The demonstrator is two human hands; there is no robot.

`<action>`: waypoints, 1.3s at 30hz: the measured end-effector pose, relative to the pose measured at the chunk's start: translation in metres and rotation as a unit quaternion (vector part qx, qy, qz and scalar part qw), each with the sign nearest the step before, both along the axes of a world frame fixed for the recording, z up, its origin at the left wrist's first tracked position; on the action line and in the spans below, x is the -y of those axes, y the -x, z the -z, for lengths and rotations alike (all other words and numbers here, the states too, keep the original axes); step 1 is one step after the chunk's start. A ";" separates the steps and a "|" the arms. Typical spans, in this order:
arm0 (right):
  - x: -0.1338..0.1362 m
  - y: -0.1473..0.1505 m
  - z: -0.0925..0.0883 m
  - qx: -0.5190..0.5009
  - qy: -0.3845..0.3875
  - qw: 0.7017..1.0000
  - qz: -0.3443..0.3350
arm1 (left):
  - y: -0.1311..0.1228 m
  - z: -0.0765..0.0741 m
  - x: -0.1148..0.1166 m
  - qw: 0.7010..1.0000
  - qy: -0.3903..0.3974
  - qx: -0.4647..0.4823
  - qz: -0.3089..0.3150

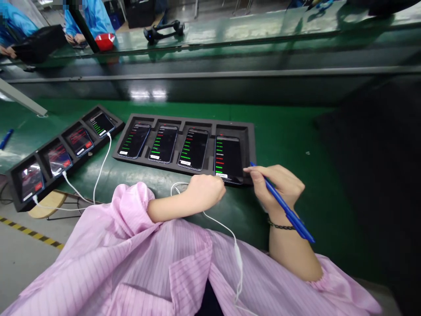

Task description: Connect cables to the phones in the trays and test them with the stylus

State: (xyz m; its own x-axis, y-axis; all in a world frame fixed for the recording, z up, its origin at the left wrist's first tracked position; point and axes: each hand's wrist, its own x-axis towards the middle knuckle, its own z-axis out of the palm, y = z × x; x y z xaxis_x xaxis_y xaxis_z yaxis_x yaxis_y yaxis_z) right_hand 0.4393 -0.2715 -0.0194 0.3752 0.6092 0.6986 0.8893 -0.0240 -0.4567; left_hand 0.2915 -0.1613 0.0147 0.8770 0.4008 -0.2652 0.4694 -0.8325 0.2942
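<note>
My left hand [207, 191] is closed at the lower edge of the rightmost phone [232, 156]. A white cable [220, 223] loops out beside the wrist and leads into this hand; its plug is hidden by the fingers. My right hand [278, 186] grips a blue pen [286, 208], which slants back over the wrist. Its thumb and index finger reach the phone's lower right edge. That phone lies in a dark four-slot tray [250, 140], its screen black with green and red text lines. Three similar phones fill the other slots, including a middle one [194, 149].
On the left, a second tray [77, 156] holds more lit phones with white cables [103, 171] plugged in. Another blue pen [6, 138] lies at far left. A black headband-like device [164, 31] rests on the raised ledge. People in blue work beyond. Dark material [375, 166] covers the right side.
</note>
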 end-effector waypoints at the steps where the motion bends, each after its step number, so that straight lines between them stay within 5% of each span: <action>1: 0.000 -0.004 0.000 0.017 0.005 1.000 -0.025 | 0.000 0.000 -0.001 1.000 0.004 0.001 -0.001; 5: 0.001 -0.018 0.006 0.052 0.077 0.995 -0.037 | 0.003 0.002 -0.009 0.996 0.076 0.022 -0.035; 9: 0.000 -0.022 0.013 0.046 0.136 0.990 -0.019 | 0.009 0.007 -0.017 0.942 0.328 -0.017 -0.063; 12: -0.001 -0.021 0.014 0.047 0.148 0.988 -0.015 | 0.019 0.003 -0.022 0.876 0.469 -0.112 0.029; 15: -0.002 -0.020 0.015 0.071 0.131 0.989 -0.027 | 0.040 -0.011 -0.032 0.835 0.532 -0.097 0.104; 19: -0.006 -0.021 0.019 0.129 0.064 0.989 0.028 | 0.089 -0.029 -0.063 0.795 0.603 0.073 -0.009; 22: -0.011 -0.025 0.025 0.159 0.010 0.982 0.098 | 0.133 -0.028 -0.094 0.739 0.566 0.306 -0.197; 25: -0.017 -0.031 0.032 0.110 -0.023 0.985 0.133 | 0.169 -0.011 -0.126 0.671 0.381 0.505 -0.387; 28: -0.023 -0.039 0.036 0.001 -0.002 0.986 0.168 | 0.185 0.016 -0.149 0.623 0.204 0.551 -0.516; 33: -0.028 -0.046 0.038 -0.075 0.052 0.979 0.184 | 0.179 0.042 -0.162 0.602 0.223 0.541 -0.544; 36: -0.031 -0.039 0.036 -0.189 0.046 0.954 0.228 | 0.176 0.037 -0.165 0.590 0.233 0.550 -0.543; 39: -0.039 -0.027 0.031 -0.325 -0.045 0.899 0.288 | 0.175 0.025 -0.165 0.525 0.305 0.567 -0.556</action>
